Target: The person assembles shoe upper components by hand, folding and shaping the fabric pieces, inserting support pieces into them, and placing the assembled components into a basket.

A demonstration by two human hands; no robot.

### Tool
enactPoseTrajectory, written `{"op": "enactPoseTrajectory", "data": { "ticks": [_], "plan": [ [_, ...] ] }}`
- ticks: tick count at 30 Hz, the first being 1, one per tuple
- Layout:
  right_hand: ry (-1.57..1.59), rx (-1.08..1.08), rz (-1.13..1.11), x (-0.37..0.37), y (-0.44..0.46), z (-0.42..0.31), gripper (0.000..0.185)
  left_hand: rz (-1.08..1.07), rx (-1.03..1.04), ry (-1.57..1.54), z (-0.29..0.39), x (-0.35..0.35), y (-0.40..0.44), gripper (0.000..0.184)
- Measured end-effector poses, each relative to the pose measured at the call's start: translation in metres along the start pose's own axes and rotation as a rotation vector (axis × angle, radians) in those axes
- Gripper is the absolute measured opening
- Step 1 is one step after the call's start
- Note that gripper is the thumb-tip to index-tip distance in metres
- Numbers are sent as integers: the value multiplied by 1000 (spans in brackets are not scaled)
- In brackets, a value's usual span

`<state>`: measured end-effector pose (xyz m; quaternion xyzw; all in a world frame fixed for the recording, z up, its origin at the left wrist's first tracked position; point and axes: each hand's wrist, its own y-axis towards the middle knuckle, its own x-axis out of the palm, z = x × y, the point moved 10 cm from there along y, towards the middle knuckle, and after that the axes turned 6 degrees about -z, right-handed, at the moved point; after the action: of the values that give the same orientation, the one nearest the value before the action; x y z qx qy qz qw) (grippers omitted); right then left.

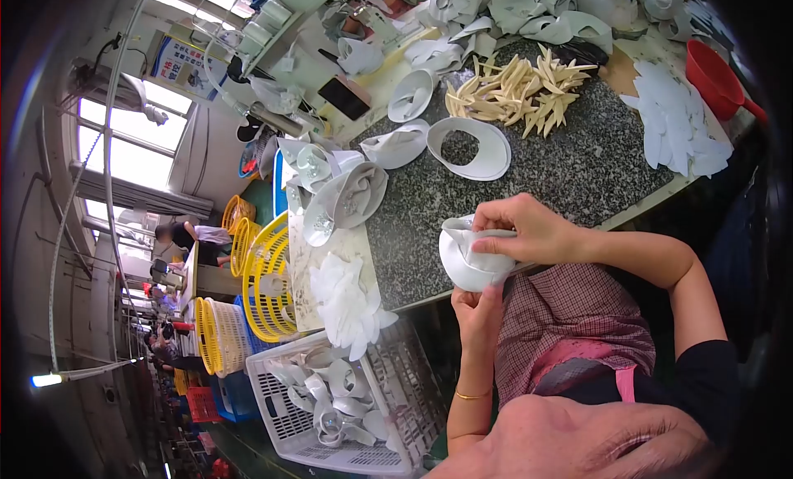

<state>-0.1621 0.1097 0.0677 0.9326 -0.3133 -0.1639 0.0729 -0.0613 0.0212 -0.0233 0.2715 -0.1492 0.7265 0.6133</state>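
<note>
Both my hands meet at a curved white piece, which looks like a shoe upper, over the near edge of the speckled table. From the right, my right hand pinches its folded upper edge between thumb and fingers. My left hand, below, grips its lower rim, with a gold bangle on that wrist. Just beyond lies another white upper with an oval opening. A heap of cream pointed strips rests farther back on the table.
White uppers and thin white cut pieces lie to the left, above a grey crate holding more. A phone lies at the back. On the right are more white pieces and a red scoop. Other people work far left.
</note>
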Motion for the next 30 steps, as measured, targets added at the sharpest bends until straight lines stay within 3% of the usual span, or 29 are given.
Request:
{"op": "enactPoseTrajectory", "data": {
  "ticks": [4,10,12,14,15,17,19,25,30],
  "plan": [
    [-148,-158,116,-2,-3,-19,21,-23,30,-99,-10,-12,0,40],
    [-50,-67,165,-10,9,-4,13,5,-29,-192,-22,-10,2,41],
    [-146,-162,208,-13,7,-8,12,14,-60,-202,-28,-10,2,44],
    [-47,-74,201,-17,8,1,10,-12,-69,-244,-26,1,2,46],
    [-66,-60,252,-26,8,2,10,-7,-67,-299,-28,5,4,35],
    [-83,-38,302,-38,2,-3,10,16,-85,-350,-34,6,-2,36],
    [-310,-264,528,-65,-17,-41,10,15,-83,-401,-35,11,2,37],
    [-487,-475,362,-16,-68,-41,20,26,-34,-497,-44,16,-3,43],
    [-609,-372,321,-3,-77,-24,28,25,-80,-492,-62,13,-14,48]
  ]
}}
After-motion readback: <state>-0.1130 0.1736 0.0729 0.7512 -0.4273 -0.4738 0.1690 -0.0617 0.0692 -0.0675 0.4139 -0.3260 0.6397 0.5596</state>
